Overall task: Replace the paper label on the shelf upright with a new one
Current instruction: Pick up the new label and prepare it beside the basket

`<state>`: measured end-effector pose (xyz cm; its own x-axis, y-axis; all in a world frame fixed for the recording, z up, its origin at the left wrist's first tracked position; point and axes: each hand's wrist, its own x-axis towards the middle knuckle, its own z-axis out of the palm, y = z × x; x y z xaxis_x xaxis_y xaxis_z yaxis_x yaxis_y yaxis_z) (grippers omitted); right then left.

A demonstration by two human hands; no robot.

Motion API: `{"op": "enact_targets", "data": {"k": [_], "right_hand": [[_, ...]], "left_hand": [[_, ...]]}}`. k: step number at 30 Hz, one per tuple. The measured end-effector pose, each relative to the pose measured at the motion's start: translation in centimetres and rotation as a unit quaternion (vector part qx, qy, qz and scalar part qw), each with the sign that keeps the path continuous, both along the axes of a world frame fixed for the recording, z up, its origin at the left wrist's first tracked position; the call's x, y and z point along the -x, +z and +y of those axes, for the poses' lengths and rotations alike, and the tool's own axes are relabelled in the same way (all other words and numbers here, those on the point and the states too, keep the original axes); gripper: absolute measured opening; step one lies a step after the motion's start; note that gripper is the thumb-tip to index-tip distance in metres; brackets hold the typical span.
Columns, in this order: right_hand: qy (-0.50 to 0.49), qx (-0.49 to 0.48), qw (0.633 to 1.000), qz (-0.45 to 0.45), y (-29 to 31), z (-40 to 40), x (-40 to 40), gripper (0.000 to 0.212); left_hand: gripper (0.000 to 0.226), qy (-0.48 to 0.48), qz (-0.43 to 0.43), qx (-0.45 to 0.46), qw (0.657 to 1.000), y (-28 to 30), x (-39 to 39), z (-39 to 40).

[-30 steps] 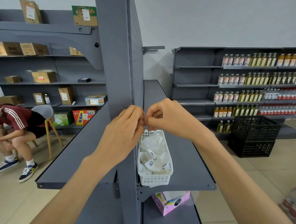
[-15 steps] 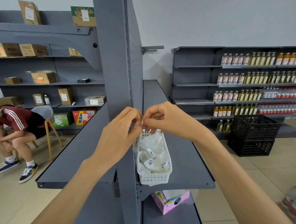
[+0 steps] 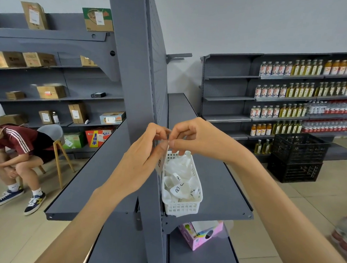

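Note:
The grey shelf upright [image 3: 131, 72] rises straight ahead of me. Just in front of its right edge, my left hand [image 3: 145, 158] and my right hand [image 3: 196, 138] meet fingertip to fingertip and pinch a small white paper label [image 3: 160, 160] between them. Part of the label hangs below my left thumb and shows a black mark. Most of it is hidden by my fingers. Under my hands stands a white plastic basket [image 3: 184, 208] of crumpled white labels with black writing, set on the grey shelf [image 3: 222, 186].
A pink box [image 3: 201, 235] lies on the lower shelf. Stacked black crates [image 3: 298, 156] stand on the floor at right, before shelves of bottles [image 3: 291, 91]. A person [image 3: 17, 149] sits on a chair at left, near shelves of cardboard boxes [image 3: 50, 91].
Both hands have stayed pinched together at the upright and worked the label; a strip of it now hangs below my left thumb. The view shifted slightly.

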<state>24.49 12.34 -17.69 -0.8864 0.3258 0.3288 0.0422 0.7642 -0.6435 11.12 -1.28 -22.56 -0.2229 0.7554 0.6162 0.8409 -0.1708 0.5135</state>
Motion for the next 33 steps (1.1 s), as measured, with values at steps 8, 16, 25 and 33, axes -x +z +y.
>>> {"op": "enact_targets", "data": {"k": [8,16,25,33], "right_hand": [[-0.005,-0.022,1.0,-0.006,-0.1,0.1,0.0,0.009],[0.008,-0.029,0.999,-0.028,-0.2,-0.3,0.6,0.012],[0.031,-0.057,0.997,-0.044,-0.1,-0.3,0.6,0.015],[0.034,-0.067,0.996,-0.049,0.1,-0.1,0.5,0.014]], "left_hand": [[0.006,0.026,-0.041,0.008,0.999,0.3,0.9,-0.2],[0.012,0.018,-0.048,0.037,0.998,0.5,0.9,-0.6],[0.012,0.003,-0.021,0.073,0.997,0.4,1.9,-0.7],[0.012,0.006,-0.011,0.085,0.996,0.7,2.0,-0.4]]}}
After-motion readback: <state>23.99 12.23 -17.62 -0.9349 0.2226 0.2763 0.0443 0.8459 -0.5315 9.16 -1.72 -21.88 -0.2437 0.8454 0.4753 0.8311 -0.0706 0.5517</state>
